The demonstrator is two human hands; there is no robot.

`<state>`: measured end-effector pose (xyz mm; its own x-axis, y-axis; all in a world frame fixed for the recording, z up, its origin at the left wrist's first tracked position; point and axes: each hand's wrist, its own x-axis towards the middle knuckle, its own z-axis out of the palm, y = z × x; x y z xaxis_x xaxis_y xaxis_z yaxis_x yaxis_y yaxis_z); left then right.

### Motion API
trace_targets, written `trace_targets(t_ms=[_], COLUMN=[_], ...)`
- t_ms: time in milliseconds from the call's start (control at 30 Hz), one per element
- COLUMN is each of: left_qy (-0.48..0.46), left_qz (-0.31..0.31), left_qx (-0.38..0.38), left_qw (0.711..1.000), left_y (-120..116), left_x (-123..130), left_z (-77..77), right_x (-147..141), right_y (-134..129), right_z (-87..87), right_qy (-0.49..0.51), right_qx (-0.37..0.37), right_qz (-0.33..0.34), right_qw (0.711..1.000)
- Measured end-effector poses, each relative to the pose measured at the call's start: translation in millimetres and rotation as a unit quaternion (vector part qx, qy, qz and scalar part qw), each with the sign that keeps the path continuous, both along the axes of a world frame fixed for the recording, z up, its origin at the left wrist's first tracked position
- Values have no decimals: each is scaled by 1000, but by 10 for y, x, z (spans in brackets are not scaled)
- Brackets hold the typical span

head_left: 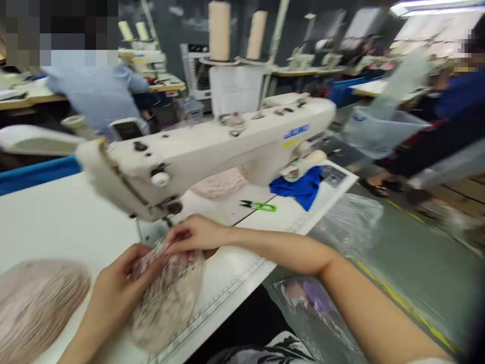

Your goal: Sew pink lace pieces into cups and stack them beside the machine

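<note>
A piece of beige lace fabric hangs over the front of the white table, just before the needle area of a white sewing machine. My left hand grips its upper left edge between thumb and fingers. At its top edge, close below the machine's presser foot, my right hand pinches the lace with bent fingers. A thick pile of pinkish-beige fabric pieces lies left of my left hand. More pale pink lace rests behind the needle, under the machine arm.
Green-handled thread snips and a blue cloth lie right of the needle on the table. Thread cones stand behind the machine. One person sits at the back left; another is at the right. Plastic bags lie on the floor.
</note>
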<state>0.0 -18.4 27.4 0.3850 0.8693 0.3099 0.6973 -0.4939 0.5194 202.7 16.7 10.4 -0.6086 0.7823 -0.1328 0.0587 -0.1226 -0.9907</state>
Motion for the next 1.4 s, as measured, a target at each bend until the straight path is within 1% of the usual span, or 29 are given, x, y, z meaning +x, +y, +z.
trace_targets(t_ms=[33,67,100,133,200,267,333,400,467,567,633,767,1000,1100,1200,1267,1400], left_qy=[2,2,-4,7,37,49,47,43,37,27,22,6,-33,-40,-45,-42,-55], left_qz=[-4,15,26,25,-7,-42,-57,-61,-63,-65,-66,-65,-60,-62,-70,-71,-59], left_qx=[-14,-11,21,55,157,228,257,261,258,249,240,225,188,181,181,177,170], left_qw=[1000,1000,999,998,987,971,964,962,963,966,968,972,980,981,980,981,982], left_y=[-9,-8,2,16,45,61,64,62,58,55,52,45,31,26,19,5,-47], left_x=[-48,-81,-103,-117,-127,-127,-127,-130,-134,-135,-132,-123,-109,-97,-72,-47,10], left_z=[-36,-69,-99,-124,-157,-167,-167,-170,-180,-200,-210,-216,-210,-193,-180,-183,-209], right_x=[-3,-3,-1,4,16,29,38,40,39,34,30,22,20,21,19,22,65], right_y=[-23,-37,-45,-49,-59,-75,-93,-107,-117,-130,-139,-156,-159,-150,-138,-133,-147], right_z=[7,9,5,-4,-33,-69,-100,-117,-118,-104,-94,-85,-52,-43,-40,-32,33], right_qy=[-12,-27,-48,-76,-136,-161,-153,-142,-138,-140,-141,-133,-149,-144,-134,-129,-123], right_qx=[20,52,96,148,268,377,457,501,511,497,500,542,564,583,618,647,720], right_qz=[-24,-41,-58,-75,-85,-89,-90,-90,-90,-91,-92,-86,-87,-92,-89,-82,-64], right_qw=[999,997,992,983,950,908,872,849,843,851,849,825,808,794,770,747,680])
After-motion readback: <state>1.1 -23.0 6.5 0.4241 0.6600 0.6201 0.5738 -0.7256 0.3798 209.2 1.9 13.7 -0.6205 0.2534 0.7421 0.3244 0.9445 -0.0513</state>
